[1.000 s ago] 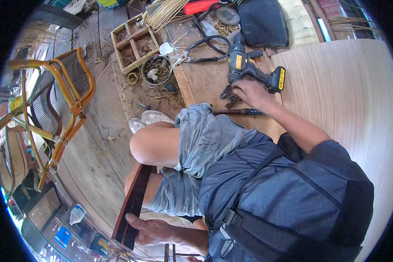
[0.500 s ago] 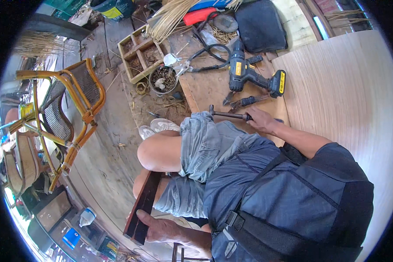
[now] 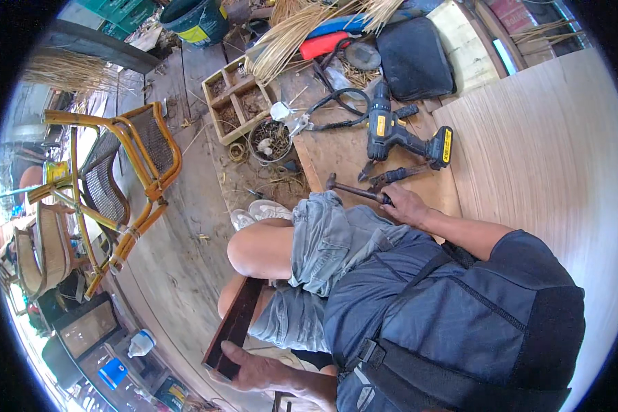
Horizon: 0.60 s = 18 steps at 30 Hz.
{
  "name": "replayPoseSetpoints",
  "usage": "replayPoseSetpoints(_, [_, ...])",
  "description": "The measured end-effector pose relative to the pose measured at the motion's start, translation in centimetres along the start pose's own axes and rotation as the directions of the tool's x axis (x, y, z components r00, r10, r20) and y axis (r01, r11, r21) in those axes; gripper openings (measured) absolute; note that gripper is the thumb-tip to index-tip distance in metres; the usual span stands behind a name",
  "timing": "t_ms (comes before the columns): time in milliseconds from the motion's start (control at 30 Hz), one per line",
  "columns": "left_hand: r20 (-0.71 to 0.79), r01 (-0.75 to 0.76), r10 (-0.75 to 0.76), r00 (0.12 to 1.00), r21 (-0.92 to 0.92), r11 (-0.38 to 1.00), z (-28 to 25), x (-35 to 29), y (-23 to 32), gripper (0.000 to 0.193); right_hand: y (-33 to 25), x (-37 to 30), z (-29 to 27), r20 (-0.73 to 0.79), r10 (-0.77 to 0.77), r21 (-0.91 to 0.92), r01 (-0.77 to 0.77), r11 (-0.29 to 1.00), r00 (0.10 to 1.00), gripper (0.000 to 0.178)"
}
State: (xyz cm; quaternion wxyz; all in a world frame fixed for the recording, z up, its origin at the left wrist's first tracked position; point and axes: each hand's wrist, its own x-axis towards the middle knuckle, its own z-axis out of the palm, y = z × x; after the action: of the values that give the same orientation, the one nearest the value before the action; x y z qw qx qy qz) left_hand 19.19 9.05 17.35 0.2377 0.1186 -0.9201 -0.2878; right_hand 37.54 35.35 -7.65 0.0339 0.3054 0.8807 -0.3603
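My right hand point(image 3: 406, 205) is closed round the handle of a small hammer point(image 3: 353, 189), whose head is beside my thigh. My left hand point(image 3: 251, 367) grips the lower end of a dark reddish-brown wooden piece point(image 3: 235, 328) with a channel-like face. The far end of that piece rests against my bare leg, partly hidden by my knee. Just beyond my right hand, a black cordless drill point(image 3: 383, 127) lies on a brown board point(image 3: 336, 147). Between drill and hammer are pliers point(image 3: 398, 174) with dark handles.
A divided wooden box point(image 3: 235, 103) and a bowl of small nails or scraps point(image 3: 270, 141) stand beyond my feet. Cane strips point(image 3: 292, 51) and a black cushion point(image 3: 417, 58) lie farther back. A rattan chair frame point(image 3: 127, 178) stands at left, a pale wood sheet point(image 3: 529, 137) at right.
The whole view has shifted slightly, so the surroundings sit a little lower and farther right. The hammer is now slightly more tilted in my right hand. Both hands keep their hold.
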Motion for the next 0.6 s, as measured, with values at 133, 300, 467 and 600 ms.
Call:
replayPoseSetpoints(133, [0.088,-0.035,0.048,0.995,-0.147,0.989,0.5,1.3,0.6,0.052,0.6,-0.6,0.4,-0.014,0.017,-0.041,-0.018,0.999,1.000,0.032])
replayPoseSetpoints(300, [0.343,-0.067,0.413,0.844,-0.695,0.715,1.3,7.7,-3.1,0.056,1.1,-0.5,0.9,0.021,-0.036,-0.173,0.039,0.984,0.999,0.028])
replayPoseSetpoints(467, [0.542,0.258,0.533,0.649,-0.816,0.517,3.6,11.1,-5.8,0.046,3.4,-0.1,-2.4,-0.203,-0.256,-0.357,0.172,0.918,0.945,0.037])
replayPoseSetpoints(600, [0.554,0.296,0.668,0.497,-0.832,0.470,3.0,10.5,-5.7,0.036,3.3,1.2,-4.1,-0.180,-0.138,-0.408,0.054,0.911,0.974,0.046])
